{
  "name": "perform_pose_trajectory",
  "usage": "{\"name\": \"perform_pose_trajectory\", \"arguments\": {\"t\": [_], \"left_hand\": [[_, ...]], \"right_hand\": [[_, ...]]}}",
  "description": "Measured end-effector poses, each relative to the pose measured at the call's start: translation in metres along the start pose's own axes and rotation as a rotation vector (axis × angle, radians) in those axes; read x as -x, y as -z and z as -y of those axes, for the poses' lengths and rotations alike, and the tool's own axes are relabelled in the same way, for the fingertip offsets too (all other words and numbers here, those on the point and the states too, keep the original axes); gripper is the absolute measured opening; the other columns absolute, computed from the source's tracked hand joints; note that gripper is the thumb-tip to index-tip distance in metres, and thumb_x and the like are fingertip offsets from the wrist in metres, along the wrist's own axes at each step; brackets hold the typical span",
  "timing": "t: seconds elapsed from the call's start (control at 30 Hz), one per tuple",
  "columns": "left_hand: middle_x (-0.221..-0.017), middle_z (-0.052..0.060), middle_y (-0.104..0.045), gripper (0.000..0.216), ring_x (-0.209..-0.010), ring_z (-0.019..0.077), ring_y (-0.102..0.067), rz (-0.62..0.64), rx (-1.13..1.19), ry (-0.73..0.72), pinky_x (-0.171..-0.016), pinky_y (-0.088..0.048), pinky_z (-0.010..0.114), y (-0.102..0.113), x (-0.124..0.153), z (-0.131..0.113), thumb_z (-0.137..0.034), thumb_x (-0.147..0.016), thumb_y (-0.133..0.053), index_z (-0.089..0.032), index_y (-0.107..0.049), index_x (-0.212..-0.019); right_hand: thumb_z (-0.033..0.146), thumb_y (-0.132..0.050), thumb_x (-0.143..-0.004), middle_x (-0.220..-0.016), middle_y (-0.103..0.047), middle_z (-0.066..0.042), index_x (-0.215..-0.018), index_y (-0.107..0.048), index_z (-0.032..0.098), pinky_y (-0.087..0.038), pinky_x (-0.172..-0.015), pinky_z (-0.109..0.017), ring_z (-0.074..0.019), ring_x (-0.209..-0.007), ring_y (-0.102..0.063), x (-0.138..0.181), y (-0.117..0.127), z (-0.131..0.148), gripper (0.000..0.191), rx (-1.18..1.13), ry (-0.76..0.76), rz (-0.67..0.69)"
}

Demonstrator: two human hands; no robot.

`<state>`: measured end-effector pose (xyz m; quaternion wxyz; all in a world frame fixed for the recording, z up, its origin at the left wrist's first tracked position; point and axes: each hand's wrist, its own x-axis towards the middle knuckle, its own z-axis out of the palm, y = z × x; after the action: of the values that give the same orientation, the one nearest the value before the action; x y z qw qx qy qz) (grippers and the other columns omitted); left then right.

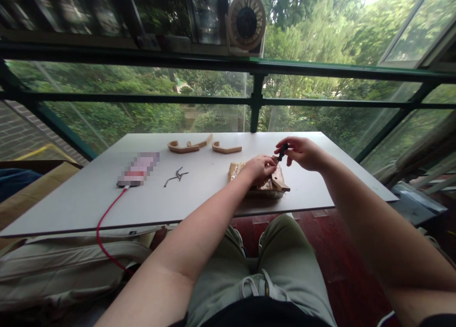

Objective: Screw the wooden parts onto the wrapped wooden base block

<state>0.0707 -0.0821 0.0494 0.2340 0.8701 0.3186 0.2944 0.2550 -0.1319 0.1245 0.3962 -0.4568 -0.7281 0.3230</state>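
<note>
Closely held: a wooden piece beneath two hands, near the desk's front edge

Nearest are green-grey trousers (285, 256), with dark red flooring (331, 241) beyond the knees. The desk (149, 203) begins just past them, and close inside its front edge sits a wrapped block (233, 169), its clear covering crinkled and shiny over brown. On top lies the wooden piece (280, 181), pale, flat and pierced by a dark hole, its near end reaching the block's right side. The left hand (261, 169) has its grip closed in, fingers bent onto the piece's far end. The right hand (302, 152) pinches a black tool (283, 151) between thumb and fingers, the other fingers loosely curled (the tool's tip is too small to make out). White surface lies open right of the block, and a wide stretch opens to its left.

There, thin dark bent rods (177, 176) cross one another. Farther left rests a phone (138, 170), its screen pixelated, with a red cable (107, 218) dropping over the front edge. Near the back edge lie curved wooden pieces (227, 148), smooth and hooked at one end. Beyond stands a green metal railing (256, 101), then leafy trees.
</note>
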Motion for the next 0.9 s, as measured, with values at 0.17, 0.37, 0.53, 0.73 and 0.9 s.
{"name": "perform_pose_trajectory", "arguments": {"t": [0.17, 0.37, 0.53, 0.73, 0.9], "left_hand": [[-0.114, 0.003, -0.065, 0.021, -0.104, 0.017, -0.06, 0.005, -0.004, 0.015, -0.099, -0.044, 0.026, 0.003, 0.003, -0.005, -0.032, -0.084, -0.056, -0.021, -0.071, -0.092], [-0.112, 0.003, -0.066, 0.024, -0.102, 0.016, -0.06, -0.008, -0.022, 0.025, -0.098, -0.045, 0.025, 0.003, 0.003, -0.006, -0.026, -0.086, -0.048, -0.021, -0.071, -0.093], [-0.114, 0.002, -0.065, 0.029, -0.103, 0.0159, -0.06, -0.022, -0.037, 0.004, -0.099, -0.044, 0.025, -0.001, 0.001, -0.002, -0.017, -0.084, -0.045, -0.02, -0.071, -0.094], [-0.116, 0.003, -0.065, 0.029, -0.105, 0.0161, -0.06, -0.005, -0.042, 0.027, -0.1, -0.043, 0.024, 0.001, 0.001, -0.005, -0.016, -0.083, -0.046, -0.021, -0.072, -0.095], [-0.115, 0.003, -0.066, 0.028, -0.104, 0.0168, -0.06, -0.01, -0.052, 0.024, -0.1, -0.044, 0.025, 0.002, 0.001, -0.006, -0.018, -0.083, -0.047, -0.021, -0.073, -0.095]], "right_hand": [[0.027, -0.061, -0.079, -0.096, -0.07, -0.008, -0.099, -0.062, 0.018, -0.04, -0.037, -0.024, -0.0061, -0.042, -0.047, 0.001, 0.004, 0.006, 0.022, 0.139, -0.078, -0.017], [0.028, -0.061, -0.077, -0.081, -0.069, -0.005, -0.09, -0.068, 0.018, -0.033, -0.039, -0.02, -0.0077, -0.048, -0.049, 0.001, 0.004, 0.015, 0.018, 0.337, -0.082, -0.071], [0.034, -0.064, -0.075, -0.07, -0.065, -0.004, -0.088, -0.069, 0.018, -0.032, -0.044, -0.022, -0.0091, -0.051, -0.048, -0.002, 0.005, 0.015, 0.021, 0.442, -0.079, -0.105], [0.043, -0.066, -0.073, -0.066, -0.062, -0.002, -0.082, -0.065, 0.017, -0.031, -0.045, -0.024, -0.0092, -0.049, -0.045, -0.001, 0.002, 0.014, 0.027, 0.456, -0.134, -0.164], [0.048, -0.068, -0.071, -0.059, -0.054, 0.001, -0.074, -0.057, 0.018, -0.028, -0.044, -0.024, -0.0083, -0.047, -0.04, -0.001, -0.002, 0.007, 0.032, 0.472, -0.148, -0.225]]}}
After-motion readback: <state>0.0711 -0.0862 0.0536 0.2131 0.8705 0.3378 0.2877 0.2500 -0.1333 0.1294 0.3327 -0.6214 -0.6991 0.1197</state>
